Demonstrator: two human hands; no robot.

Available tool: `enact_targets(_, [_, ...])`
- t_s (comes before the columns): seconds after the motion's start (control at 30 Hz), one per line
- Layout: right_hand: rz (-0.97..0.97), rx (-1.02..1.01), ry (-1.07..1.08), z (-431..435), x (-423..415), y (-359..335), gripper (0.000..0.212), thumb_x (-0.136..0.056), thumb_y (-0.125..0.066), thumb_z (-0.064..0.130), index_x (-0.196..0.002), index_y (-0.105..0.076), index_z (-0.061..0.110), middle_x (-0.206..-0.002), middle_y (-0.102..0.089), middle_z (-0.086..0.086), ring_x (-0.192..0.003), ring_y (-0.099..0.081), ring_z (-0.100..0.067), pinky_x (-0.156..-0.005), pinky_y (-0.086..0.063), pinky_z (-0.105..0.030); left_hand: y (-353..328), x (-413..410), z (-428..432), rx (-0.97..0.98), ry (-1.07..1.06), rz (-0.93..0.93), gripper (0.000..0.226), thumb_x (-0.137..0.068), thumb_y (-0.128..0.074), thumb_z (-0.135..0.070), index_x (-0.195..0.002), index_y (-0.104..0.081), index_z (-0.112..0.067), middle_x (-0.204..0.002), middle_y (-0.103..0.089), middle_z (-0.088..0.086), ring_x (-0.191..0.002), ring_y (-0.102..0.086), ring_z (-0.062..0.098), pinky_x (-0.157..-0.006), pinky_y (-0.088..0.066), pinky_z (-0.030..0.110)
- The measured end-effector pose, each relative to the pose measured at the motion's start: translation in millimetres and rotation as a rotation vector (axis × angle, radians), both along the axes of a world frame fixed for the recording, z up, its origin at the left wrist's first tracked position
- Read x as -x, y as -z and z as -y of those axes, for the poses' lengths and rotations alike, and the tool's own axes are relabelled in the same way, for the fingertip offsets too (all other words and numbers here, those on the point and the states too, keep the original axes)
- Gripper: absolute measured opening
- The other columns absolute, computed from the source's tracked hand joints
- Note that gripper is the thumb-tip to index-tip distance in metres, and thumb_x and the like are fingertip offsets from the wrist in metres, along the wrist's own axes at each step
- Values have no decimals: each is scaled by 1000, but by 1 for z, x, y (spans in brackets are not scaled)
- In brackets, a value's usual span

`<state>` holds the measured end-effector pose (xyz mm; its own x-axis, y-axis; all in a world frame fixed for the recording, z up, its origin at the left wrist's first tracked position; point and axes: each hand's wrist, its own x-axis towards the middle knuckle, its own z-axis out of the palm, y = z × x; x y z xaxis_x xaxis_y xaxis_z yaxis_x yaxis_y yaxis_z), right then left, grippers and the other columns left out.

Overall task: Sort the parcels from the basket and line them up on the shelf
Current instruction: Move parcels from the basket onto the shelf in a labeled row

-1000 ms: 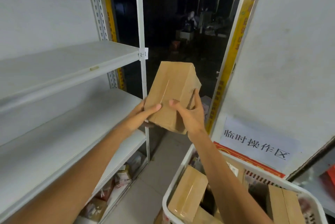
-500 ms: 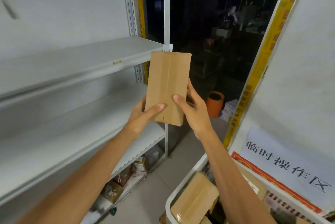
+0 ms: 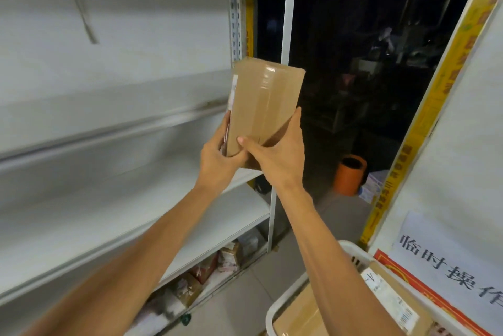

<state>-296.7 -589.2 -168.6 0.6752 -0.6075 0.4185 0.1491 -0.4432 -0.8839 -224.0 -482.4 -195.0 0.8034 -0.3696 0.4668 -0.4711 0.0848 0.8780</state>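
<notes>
Parcel [image 3: 266, 107] stands upright in the air at the right end of the shelf [image 3: 136, 213], just in front of its corner post [image 3: 288, 22], held between your hands. Your left hand [image 3: 217, 157] wraps the lower left corner, its fingertips hidden behind the parcel. Your right hand [image 3: 279, 156] grips the lower right, thumb across the taped face. A label [image 3: 233, 90] on the parcel's left side is too blurred to read. The basket [image 3: 283, 305], cut off at the bottom right, holds more boxes [image 3: 299, 319].

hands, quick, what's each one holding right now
Left hand: closed, gripping the lower left edge of the brown taped cardboard parcel.
Right hand: closed, gripping the same parcel's lower right side.
</notes>
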Motion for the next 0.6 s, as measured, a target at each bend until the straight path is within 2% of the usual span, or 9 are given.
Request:
enact_targets(0.07, [-22,42,26,-16,-3,-8,128,-63,-86,47,-155,1,28,-138,-42,3,-115,-44,-4,-93,-39,-24,0,-2,-6,12,-8,-6,83,-80,-70,-31,-150,-27,-25,-142,-49,1,-125,-53,22,-93,-52,50])
enact_targets(0.1, [-21,65,46,-24,-7,-11,132,-61,-86,50,-154,4,27,-140,-40,1,-119,-46,-9,-96,-42,-28,2,-2,-8,31,-21,-9,82,-82,-71,-26,-150,-27,-25,-143,-49,3,-125,-53,24,-92,-53,50])
enact_targets(0.2, [-53,144,137,-46,-15,-19,142,-55,-83,62,-154,10,19,-147,-29,-6,-130,-41,-23,-104,-44,-44,-1,3,-14,73,-39,20,79,-83,-69,-12,-149,-26,-21,-144,-45,7,-128,-50,22,-97,-51,36])
enact_targets(0.27, [-53,127,180,-54,-19,-23,146,-53,-82,66,-153,11,16,-147,-28,-9,-130,-41,-25,-104,-44,-45,-7,4,-18,81,-46,65,77,-84,-66,-6,-147,-24,-22,-144,-44,4,-129,-48,18,-99,-48,27])
enact_targets(0.37, [11,66,175,-60,-26,-28,138,-54,-85,58,-154,0,16,-137,-37,-7,-122,-47,-22,-99,-48,-40,-21,-3,-29,74,-87,133,77,-82,-69,0,-147,-31,-15,-137,-49,-7,-121,-49,-1,-98,-46,19])
enact_targets(0.43, [56,48,175,-62,-31,-30,132,-55,-86,54,-153,-7,17,-132,-40,-5,-118,-49,-20,-96,-49,-38,-24,-7,-35,57,-104,170,77,-81,-71,-3,-147,-32,-13,-136,-49,-7,-114,-50,-11,-93,-47,14])
enact_targets(0.47, [76,45,173,-62,-34,-31,130,-55,-86,53,-153,-8,19,-132,-40,-4,-117,-48,-19,-95,-48,-35,-25,-10,-39,40,-104,197,77,-81,-72,-8,-147,-33,-14,-137,-49,-6,-114,-51,-12,-91,-49,14])
enact_targets(0.53, [102,20,152,-60,-37,-30,125,-57,-87,50,-153,-11,22,-134,-40,0,-115,-45,-11,-88,-43,-19,-22,-20,-50,-48,-78,248,80,-79,-75,-29,-146,-31,-27,-141,-49,-5,-122,-51,-1,-94,-50,20])
enact_targets(0.6, [137,-29,128,-57,-38,-26,118,-60,-88,43,-151,-15,26,-134,-41,5,-112,-41,-4,-78,-33,-6,-19,-31,-64,-180,-43,297,77,-78,-68,-55,-143,-29,-39,-146,-44,-9,-132,-42,4,-105,-40,21])
